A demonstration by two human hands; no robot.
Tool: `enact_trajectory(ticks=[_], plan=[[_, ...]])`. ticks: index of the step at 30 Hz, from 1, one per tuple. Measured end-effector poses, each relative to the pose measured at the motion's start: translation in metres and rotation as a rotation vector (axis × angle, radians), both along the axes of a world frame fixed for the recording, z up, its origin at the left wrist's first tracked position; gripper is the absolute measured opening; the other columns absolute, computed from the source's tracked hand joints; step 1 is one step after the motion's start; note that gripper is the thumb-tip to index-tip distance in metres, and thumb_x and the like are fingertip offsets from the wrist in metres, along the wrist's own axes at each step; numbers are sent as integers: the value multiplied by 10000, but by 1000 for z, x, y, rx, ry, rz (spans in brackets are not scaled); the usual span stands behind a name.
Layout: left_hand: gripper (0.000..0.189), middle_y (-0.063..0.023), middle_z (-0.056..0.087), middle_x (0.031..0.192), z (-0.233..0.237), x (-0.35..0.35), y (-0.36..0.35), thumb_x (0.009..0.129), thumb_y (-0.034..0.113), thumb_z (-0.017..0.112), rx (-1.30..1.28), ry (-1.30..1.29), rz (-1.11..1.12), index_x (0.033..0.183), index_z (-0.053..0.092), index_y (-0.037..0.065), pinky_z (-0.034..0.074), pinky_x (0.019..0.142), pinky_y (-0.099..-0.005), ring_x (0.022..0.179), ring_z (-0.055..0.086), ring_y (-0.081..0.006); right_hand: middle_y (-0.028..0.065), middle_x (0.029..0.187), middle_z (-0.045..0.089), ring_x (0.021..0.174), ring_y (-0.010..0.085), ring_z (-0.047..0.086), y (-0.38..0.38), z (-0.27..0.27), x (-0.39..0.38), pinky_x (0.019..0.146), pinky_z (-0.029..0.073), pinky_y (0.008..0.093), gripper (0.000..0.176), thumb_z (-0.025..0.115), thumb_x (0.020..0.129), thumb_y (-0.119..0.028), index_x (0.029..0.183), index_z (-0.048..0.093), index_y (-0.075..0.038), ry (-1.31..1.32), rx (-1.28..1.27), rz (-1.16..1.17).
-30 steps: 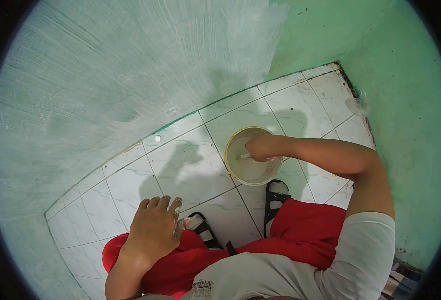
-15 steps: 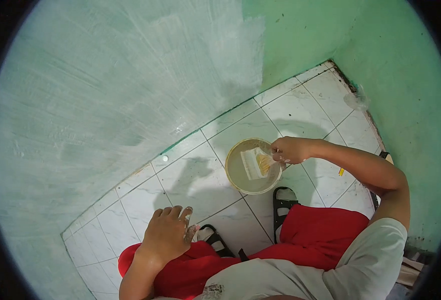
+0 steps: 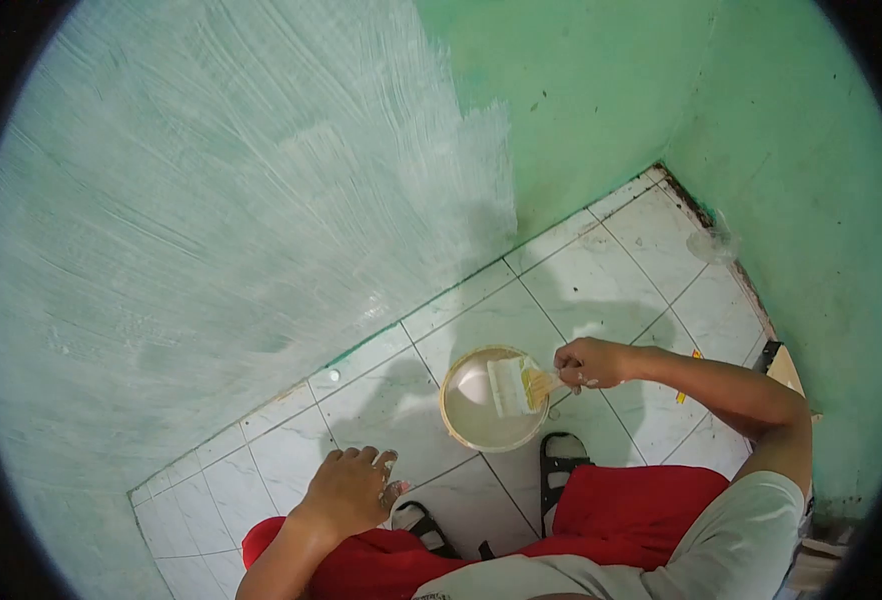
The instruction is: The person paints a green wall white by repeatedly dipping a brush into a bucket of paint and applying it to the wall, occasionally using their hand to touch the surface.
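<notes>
A wide paintbrush (image 3: 510, 388) is gripped by its handle in my right hand (image 3: 595, 362), with its whitish bristles over the mouth of a round bucket (image 3: 448, 413). Thin white paint (image 3: 472, 395) shows inside the bucket, which stands on the tiled floor. My left hand (image 3: 351, 490) hangs in the air above my knee, empty, fingers apart and smeared with white paint. Ahead of me, the wall (image 3: 291, 170) is brushed with streaky white on its left part, up to a ragged edge against bare green.
White floor tiles (image 3: 621, 255) meet the walls at a corner. A crumpled clear plastic bag (image 3: 713, 245) lies by the right wall (image 3: 796, 190). A yellow object (image 3: 689, 376) is near my right forearm. A small white round thing (image 3: 335, 375) sits along the wall's foot. My sandals (image 3: 563, 465) flank the bucket's near side.
My view has tilted up, so floor and bucket appear lower. The brush has shifted slightly right relative to the bucket, and the paint inside shows more plainly. My left hand stays empty.
</notes>
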State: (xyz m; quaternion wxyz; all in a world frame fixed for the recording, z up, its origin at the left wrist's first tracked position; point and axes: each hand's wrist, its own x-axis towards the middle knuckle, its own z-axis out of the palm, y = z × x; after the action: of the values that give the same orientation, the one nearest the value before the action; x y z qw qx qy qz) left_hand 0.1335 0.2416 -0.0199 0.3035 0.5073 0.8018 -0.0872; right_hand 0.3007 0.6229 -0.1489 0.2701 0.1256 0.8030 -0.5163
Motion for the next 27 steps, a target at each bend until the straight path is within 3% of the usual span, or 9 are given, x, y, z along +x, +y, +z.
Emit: enact_trajectory(ticks=[3,5,7,9,13,16,18,21,27], plan=[[525,-196,647,1275,-1,-2,8,1018,424,533,-35,-16,19,1301,623,-9,446,1045,-452,1172,606,-379,89,791,663,744,159,641,2,8,-4,658,510,319,225,544,979,-176,1007,580,44,36,-9,11],[507,-201,666,1172,-6,-4,10,1013,415,528,-36,-5,-15,1331,586,24,470,965,-465,1086,646,-370,65,787,636,703,150,579,-1,21,-4,662,483,305,180,535,988,-166,1014,541,12,52,7,9],[510,-201,665,1179,-6,-7,13,1017,416,520,-49,-8,-13,1339,580,26,473,969,-469,1088,646,-377,70,724,579,648,157,524,-3,36,-7,594,456,349,164,581,969,-175,981,527,-20,25,-69,-51],[518,-205,664,1189,-11,-9,14,1022,421,509,-32,-18,-15,1348,577,24,476,972,-474,1094,646,-384,76,705,554,638,170,515,-6,58,-10,587,441,362,164,588,964,-166,980,520,-18,166,52,90],[521,-206,664,1196,-15,-13,12,1027,423,498,-23,-3,-50,1353,576,23,477,978,-479,1101,644,-387,52,753,614,667,127,561,-12,128,-17,615,449,340,143,605,960,-144,1008,546,-22,155,78,162],[526,-210,665,1198,-4,-14,14,1026,423,496,-27,-26,-24,1352,577,18,477,982,-477,1102,643,-390,113,739,589,662,214,544,-17,182,-20,634,449,376,178,655,887,-118,967,543,-4,67,113,128],[498,-200,672,1208,-4,-13,8,1012,420,547,19,12,-16,1252,654,-4,474,1003,-462,1101,637,-395,149,779,603,670,248,567,-16,193,-14,635,456,378,246,717,792,-73,972,566,-1,425,187,233],[486,-208,670,1211,6,-15,3,1010,407,552,59,-37,12,1247,654,-5,478,992,-470,1078,641,-410,164,816,607,686,276,594,-28,219,-12,627,467,373,315,744,719,-33,987,580,-5,569,298,264],[456,-144,636,1333,16,-7,-17,1017,380,552,110,0,22,1072,720,-40,457,1026,-437,1154,606,-362,143,896,632,773,291,630,-39,238,-4,638,507,359,371,712,690,34,1045,611,-11,480,379,188]])
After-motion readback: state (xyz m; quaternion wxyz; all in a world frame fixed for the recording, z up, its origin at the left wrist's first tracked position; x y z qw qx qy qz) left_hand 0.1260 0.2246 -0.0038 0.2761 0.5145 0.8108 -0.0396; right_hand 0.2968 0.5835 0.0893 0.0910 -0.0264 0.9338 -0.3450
